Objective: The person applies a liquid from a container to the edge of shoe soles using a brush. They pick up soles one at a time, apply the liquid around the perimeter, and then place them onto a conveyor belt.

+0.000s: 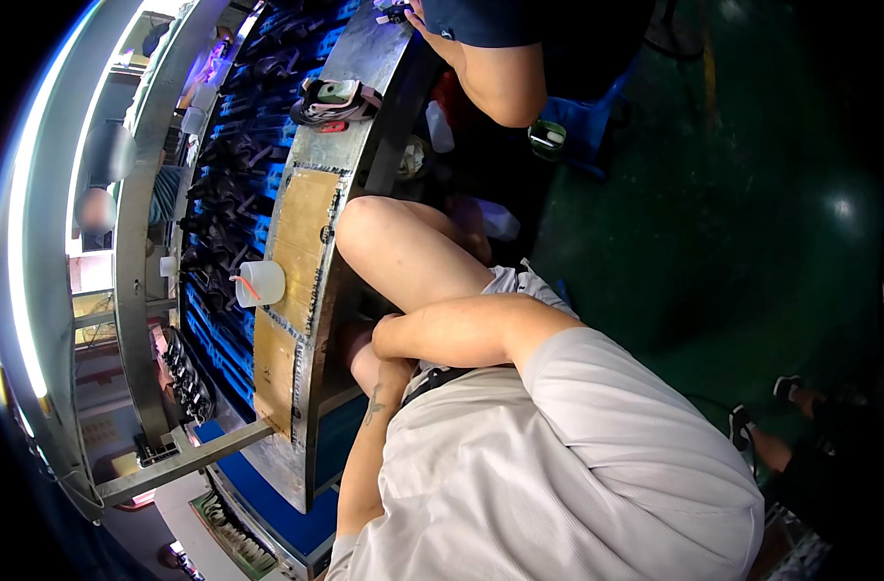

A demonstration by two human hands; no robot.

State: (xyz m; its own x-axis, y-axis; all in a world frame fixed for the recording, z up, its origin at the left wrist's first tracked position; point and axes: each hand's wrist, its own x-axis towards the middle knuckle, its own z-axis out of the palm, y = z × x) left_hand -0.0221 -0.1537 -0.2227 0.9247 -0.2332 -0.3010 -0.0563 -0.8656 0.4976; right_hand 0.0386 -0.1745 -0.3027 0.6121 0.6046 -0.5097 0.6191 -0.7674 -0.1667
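Since neither hand holds anything, the thing nearest them is a small white cup [260,283] standing upright on the far edge of the bench [304,218], about halfway along it, where a brown board covers the metal. A thin orange stick [247,286] pokes out of the cup. It looks like thin plastic, so I judge it light, a little springy in the wall and easy to tip or crush. The safest hold would be around its side, low down and with a gentle squeeze, keeping clear of the stick.

The right hand [389,334] lies at the near edge of the bench. Its forearm is folded across the lap from the sleeve of a pale shirt, and the hand rests against the other arm. The fingers seem tucked in, but I cannot tell whether they are closed. The left hand [363,356] is mostly hidden beneath it, down beside the bare knee [384,232] and below the bench edge, so its fingers cannot be made out either. Only its forearm shows, coming up from the lower edge. Both hands are well apart from the cup, across the width of the bench.

Beyond the cup runs a blue belt [231,198] carrying dark parts. Towards the far end of the bench sits a black and red gadget [335,102], and another person's arm [495,77] reaches in there.
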